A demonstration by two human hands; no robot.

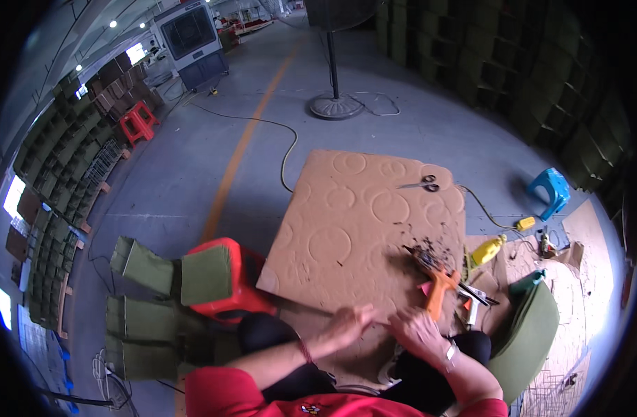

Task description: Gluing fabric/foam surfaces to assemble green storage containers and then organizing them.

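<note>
Sitting low on the floor with a large brown cardboard sheet (360,222) resting across the knees, serving as a counter for lack of a real one. Both hands meeting at its near edge, close together. Left hand (346,323) curling down onto the board near the edge, grip looking narrow, though whether anything is pinched inside cannot be told. Right hand (419,333) lying just beside it, fingers bent over something small and hidden, so its grip cannot be judged either.

Lying within easy reach, just far and right of the right hand: an orange-handled tool (440,285), beside a scatter of dark scraps (419,249), probably trimmings swept together where the cutting happens. Scissors (422,184) parked at the far right corner, out of the way. Yellow bottle (486,250) lying off the right edge.

Green folded fabric pieces (151,292) piling at the near left beside a red stool (224,285), another green piece (530,333) sitting at the right, seemingly sorted to either side of the lap.
</note>
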